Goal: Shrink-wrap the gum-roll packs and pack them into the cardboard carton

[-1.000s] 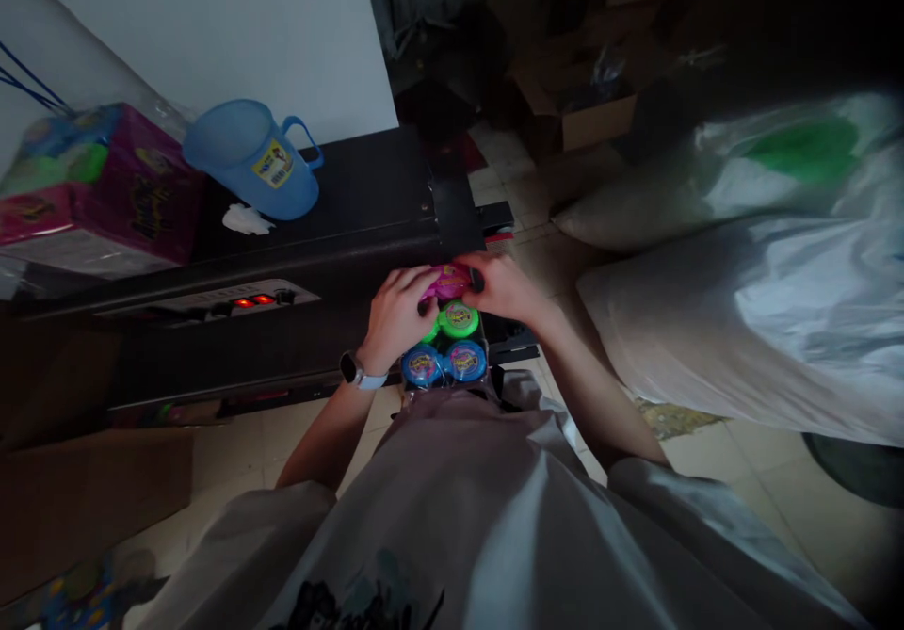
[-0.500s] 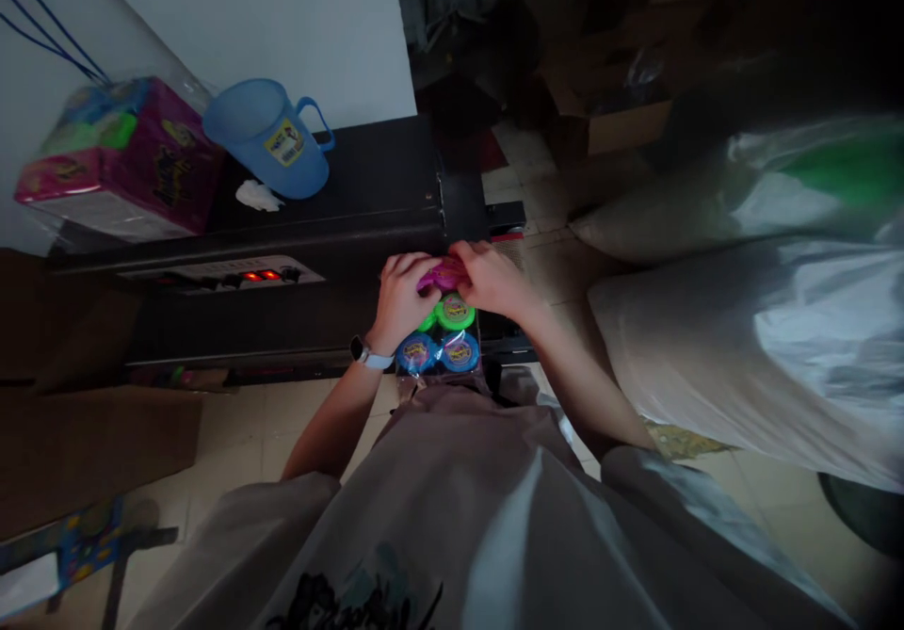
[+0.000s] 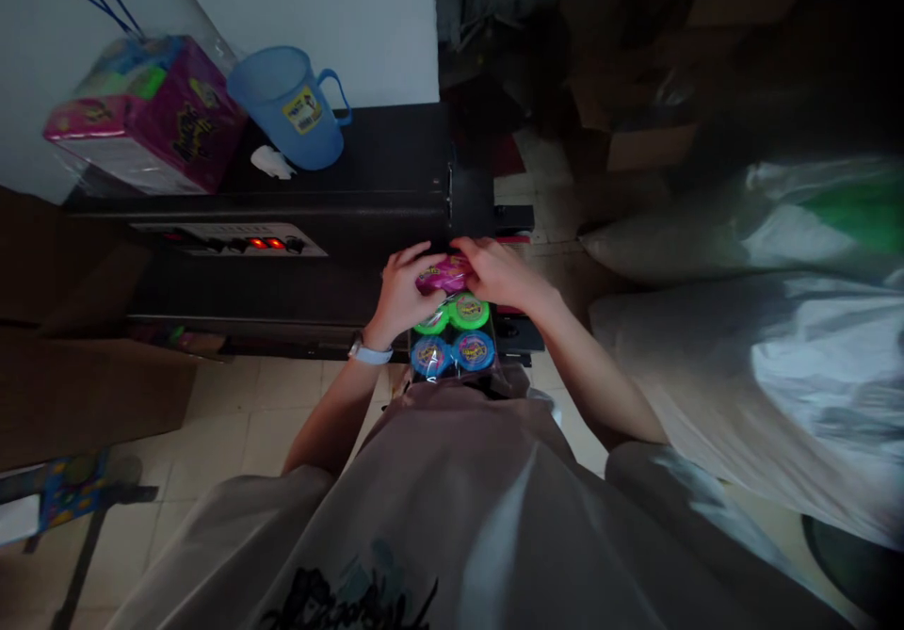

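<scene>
A box of round gum containers in clear film [image 3: 472, 351] lies close to my body at the machine's right end. Its pink printed card [image 3: 446, 275] is at the far side, with green and blue round containers showing nearer me. My left hand [image 3: 408, 296], with a watch at the wrist, grips the card's left side, thumb along the near edge. On the other side my right hand [image 3: 503, 274] holds the card, its fingers bent over the far edge. The undersides of both hands and the box's lower part are hidden.
A black sealing machine [image 3: 381, 225] with lit red displays runs along the wall. On it stand a wrapped pink box [image 3: 187, 131], a blue mug [image 3: 289, 107] and a crumpled white scrap [image 3: 272, 162]. Large pale sacks [image 3: 678, 347] lie right; a cardboard box [image 3: 91, 395] stands left.
The view has shifted slightly, so the machine and mug sit further right and higher. Both hands stay on the pink card, and more of it shows between them.
</scene>
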`<state>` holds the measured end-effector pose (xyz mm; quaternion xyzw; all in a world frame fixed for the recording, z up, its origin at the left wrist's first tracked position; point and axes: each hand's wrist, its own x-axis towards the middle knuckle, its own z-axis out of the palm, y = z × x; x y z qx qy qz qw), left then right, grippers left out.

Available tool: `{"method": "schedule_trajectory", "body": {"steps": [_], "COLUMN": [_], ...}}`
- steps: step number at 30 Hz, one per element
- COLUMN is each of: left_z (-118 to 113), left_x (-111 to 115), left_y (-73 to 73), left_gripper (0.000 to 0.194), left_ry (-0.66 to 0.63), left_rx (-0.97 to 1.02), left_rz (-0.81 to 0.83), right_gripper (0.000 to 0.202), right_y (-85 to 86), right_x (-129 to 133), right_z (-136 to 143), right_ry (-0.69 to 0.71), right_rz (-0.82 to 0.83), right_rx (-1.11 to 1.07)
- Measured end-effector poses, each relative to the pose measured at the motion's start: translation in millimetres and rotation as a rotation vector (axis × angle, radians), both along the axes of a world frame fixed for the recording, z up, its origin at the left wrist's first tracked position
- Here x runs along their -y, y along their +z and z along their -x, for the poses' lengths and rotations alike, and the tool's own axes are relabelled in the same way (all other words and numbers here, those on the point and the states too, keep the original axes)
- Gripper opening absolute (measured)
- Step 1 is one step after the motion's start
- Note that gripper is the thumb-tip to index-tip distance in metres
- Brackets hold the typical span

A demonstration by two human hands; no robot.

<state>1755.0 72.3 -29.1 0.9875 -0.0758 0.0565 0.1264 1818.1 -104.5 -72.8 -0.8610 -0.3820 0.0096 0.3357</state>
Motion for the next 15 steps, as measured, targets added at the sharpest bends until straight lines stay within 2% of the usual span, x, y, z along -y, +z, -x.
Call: {"method": "schedule_trajectory", "body": {"steps": [4, 7, 12, 15], "left_z": [-3.5, -6.0, -4.6, -3.8], "left_x": [-6.4, -6.1, 2.5, 2.8], "left_y": [8.7, 11.9, 4.3, 1.4], "left_gripper": [0.055, 0.059, 0.055, 0.055], "left_ry": [-0.061, -0.062, -0.037, -0.056], "left_rx": [-0.133, -0.162, -0.089, -0.071], "left_rz": [-0.025, -0.052, -0.108, -0.118], "right_gripper": [0.048, 0.046, 0.040, 0.036], "right_y": [-6.4, -10.1, -8.4, -5.4], "right_x": [2.1, 2.3, 5.1, 4.7], "right_z": [-1.8, -5.2, -7.4, -5.8], "right_ry": [0.060, 0.090, 0.133, 0.128], "right_rz": [-0.058, -0.094, -0.115, -0.063], "right_rx": [0.028, 0.023, 0.010, 0.032]}}
